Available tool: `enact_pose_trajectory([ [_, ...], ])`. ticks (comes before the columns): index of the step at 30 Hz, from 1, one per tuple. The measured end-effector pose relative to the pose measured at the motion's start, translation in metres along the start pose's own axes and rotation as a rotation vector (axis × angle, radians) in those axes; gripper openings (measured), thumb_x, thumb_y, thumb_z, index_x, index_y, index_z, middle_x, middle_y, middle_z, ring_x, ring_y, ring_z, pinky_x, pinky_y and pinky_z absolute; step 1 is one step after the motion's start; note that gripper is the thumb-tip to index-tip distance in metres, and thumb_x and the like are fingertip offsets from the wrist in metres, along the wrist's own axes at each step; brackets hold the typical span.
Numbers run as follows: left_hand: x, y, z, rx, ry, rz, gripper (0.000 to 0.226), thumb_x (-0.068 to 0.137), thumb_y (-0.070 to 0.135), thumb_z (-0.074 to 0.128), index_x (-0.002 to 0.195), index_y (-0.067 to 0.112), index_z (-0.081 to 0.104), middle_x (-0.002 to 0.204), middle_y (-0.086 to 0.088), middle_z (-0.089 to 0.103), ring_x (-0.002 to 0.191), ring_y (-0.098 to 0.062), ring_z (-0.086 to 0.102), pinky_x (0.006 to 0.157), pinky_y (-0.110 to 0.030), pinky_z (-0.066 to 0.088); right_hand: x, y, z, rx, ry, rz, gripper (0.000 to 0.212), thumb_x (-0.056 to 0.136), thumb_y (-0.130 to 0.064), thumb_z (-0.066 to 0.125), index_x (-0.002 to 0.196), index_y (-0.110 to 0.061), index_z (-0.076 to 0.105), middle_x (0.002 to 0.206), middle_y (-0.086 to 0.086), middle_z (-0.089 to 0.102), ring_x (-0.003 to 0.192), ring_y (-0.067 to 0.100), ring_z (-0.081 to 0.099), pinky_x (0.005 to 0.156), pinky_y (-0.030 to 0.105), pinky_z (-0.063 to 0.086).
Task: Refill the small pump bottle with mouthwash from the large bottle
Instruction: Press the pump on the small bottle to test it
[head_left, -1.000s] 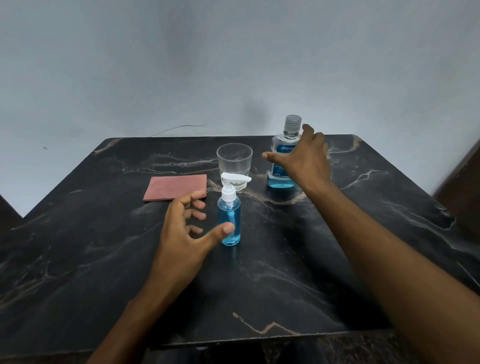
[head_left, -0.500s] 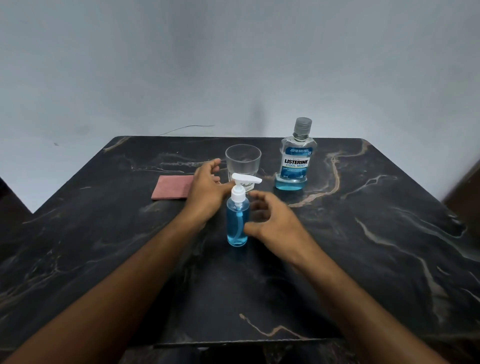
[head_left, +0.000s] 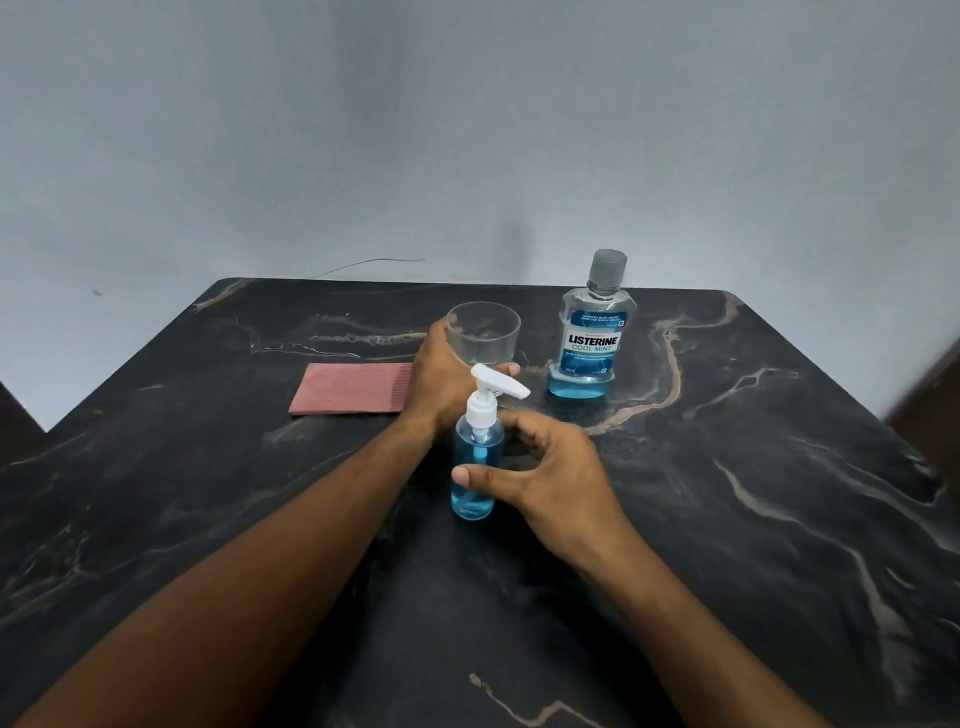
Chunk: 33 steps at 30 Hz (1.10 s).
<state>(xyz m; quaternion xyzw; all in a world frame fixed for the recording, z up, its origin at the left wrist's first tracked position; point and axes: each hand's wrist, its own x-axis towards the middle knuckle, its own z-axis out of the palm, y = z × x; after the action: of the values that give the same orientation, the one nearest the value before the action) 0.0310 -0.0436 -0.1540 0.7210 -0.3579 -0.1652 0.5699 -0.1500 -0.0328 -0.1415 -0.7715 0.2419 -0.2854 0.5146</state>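
Observation:
The small pump bottle (head_left: 474, 470) stands upright mid-table, holding blue liquid under a white pump head. My right hand (head_left: 550, 478) holds it, thumb on its front and fingers curled behind its neck. The large mouthwash bottle (head_left: 592, 338) stands at the back right with its grey cap on and a little blue liquid at the bottom; neither hand touches it. My left hand (head_left: 441, 389) reaches past the pump bottle and wraps round the base of the clear glass (head_left: 483, 332).
A folded red cloth (head_left: 348, 395) lies flat, left of my left hand. The dark marble table (head_left: 753, 493) ends at a grey wall behind. A thin wire shows at the table's back edge.
My left hand moved forward from beside the pump head to the glass and closed round it. My right hand's thumb and fingers closed onto the small pump bottle.

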Motion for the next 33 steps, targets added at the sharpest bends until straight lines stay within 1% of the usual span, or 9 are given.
enact_pose_trajectory([
  [3, 0.004, 0.003, 0.003, -0.091, 0.018, -0.078, 0.105, 0.052, 0.035, 0.096, 0.143, 0.013, 0.047, 0.138, -0.01, 0.06, 0.121, -0.026, 0.061, 0.104, -0.041, 0.052, -0.002, -0.002, -0.003, -0.003, 0.126, -0.038, 0.044, 0.059, -0.032, 0.094, 0.098, -0.024, 0.074, 0.09, -0.011, 0.077, 0.083, 0.008, 0.073, 0.079, 0.04, 0.061],
  [7, -0.002, 0.003, -0.002, 0.062, 0.109, -0.026, 0.084, 0.052, 0.047, 0.097, 0.124, 0.024, 0.059, 0.105, 0.014, 0.066, 0.096, -0.009, 0.065, 0.088, -0.034, 0.057, -0.004, -0.003, -0.012, -0.064, 0.256, -0.059, 0.051, 0.055, -0.051, 0.09, 0.088, -0.025, 0.062, 0.085, -0.008, 0.074, 0.077, 0.011, 0.071, 0.069, 0.037, 0.061],
  [10, -0.019, 0.006, -0.011, 0.013, 0.103, 0.011, 0.094, 0.04, 0.061, 0.09, 0.123, 0.026, 0.061, 0.106, 0.013, 0.072, 0.098, -0.007, 0.069, 0.087, -0.032, 0.058, -0.004, -0.001, -0.016, -0.043, 0.276, -0.055, 0.051, 0.061, -0.045, 0.088, 0.09, -0.022, 0.052, 0.085, -0.003, 0.069, 0.078, 0.017, 0.069, 0.069, 0.042, 0.059],
  [14, -0.046, 0.014, -0.025, -0.014, 0.117, 0.072, 0.09, 0.048, 0.055, 0.096, 0.128, 0.029, 0.062, 0.111, 0.015, 0.072, 0.101, 0.0, 0.068, 0.086, -0.023, 0.057, -0.003, -0.002, -0.016, -0.004, 0.321, -0.067, 0.044, 0.069, -0.03, 0.085, 0.096, -0.018, 0.052, 0.083, -0.002, 0.068, 0.072, 0.012, 0.067, 0.063, 0.031, 0.057],
  [20, -0.089, 0.022, -0.051, -0.074, 0.114, 0.106, 0.078, 0.056, 0.042, 0.098, 0.126, 0.033, 0.063, 0.111, 0.018, 0.073, 0.098, 0.004, 0.07, 0.083, -0.019, 0.058, -0.01, -0.007, -0.018, 0.024, 0.281, -0.076, 0.047, 0.077, -0.029, 0.083, 0.103, -0.022, 0.044, 0.08, -0.001, 0.068, 0.049, 0.017, 0.062, 0.049, 0.033, 0.055],
  [24, -0.111, 0.022, -0.064, -0.1, 0.106, 0.113, 0.081, 0.053, 0.04, 0.096, 0.127, 0.031, 0.064, 0.112, 0.015, 0.074, 0.102, -0.001, 0.071, 0.084, -0.021, 0.058, -0.012, -0.006, -0.022, -0.114, 0.226, -0.115, 0.051, 0.082, -0.05, 0.073, 0.12, -0.039, 0.04, 0.091, -0.022, 0.065, 0.066, 0.0, 0.066, 0.064, 0.023, 0.056],
  [29, -0.123, 0.013, -0.069, -0.059, 0.062, 0.091, 0.084, 0.051, 0.044, 0.093, 0.128, 0.03, 0.064, 0.113, 0.012, 0.075, 0.102, -0.005, 0.072, 0.089, -0.03, 0.06, -0.008, -0.008, -0.025, -0.226, 0.066, -0.132, 0.083, 0.091, -0.034, 0.068, 0.153, -0.044, 0.014, 0.132, -0.036, 0.038, 0.11, -0.022, 0.043, 0.083, -0.008, 0.025],
  [31, -0.125, 0.01, -0.07, -0.047, 0.045, 0.098, 0.088, 0.051, 0.047, 0.092, 0.132, 0.03, 0.062, 0.117, 0.01, 0.074, 0.106, -0.008, 0.071, 0.092, -0.034, 0.06, -0.007, -0.012, -0.024, -0.25, 0.044, -0.184, 0.093, 0.089, -0.032, 0.072, 0.155, -0.046, 0.007, 0.123, -0.048, 0.034, 0.103, -0.034, 0.04, 0.079, -0.012, 0.027],
  [33, -0.127, 0.009, -0.071, -0.053, 0.039, 0.097, 0.087, 0.051, 0.048, 0.091, 0.131, 0.031, 0.063, 0.117, 0.011, 0.074, 0.107, -0.008, 0.071, 0.093, -0.035, 0.06, -0.005, -0.014, -0.024, -0.27, 0.026, -0.22, 0.102, 0.088, -0.025, 0.074, 0.152, -0.054, -0.001, 0.122, -0.043, 0.046, 0.091, -0.027, 0.054, 0.085, -0.002, 0.041],
])
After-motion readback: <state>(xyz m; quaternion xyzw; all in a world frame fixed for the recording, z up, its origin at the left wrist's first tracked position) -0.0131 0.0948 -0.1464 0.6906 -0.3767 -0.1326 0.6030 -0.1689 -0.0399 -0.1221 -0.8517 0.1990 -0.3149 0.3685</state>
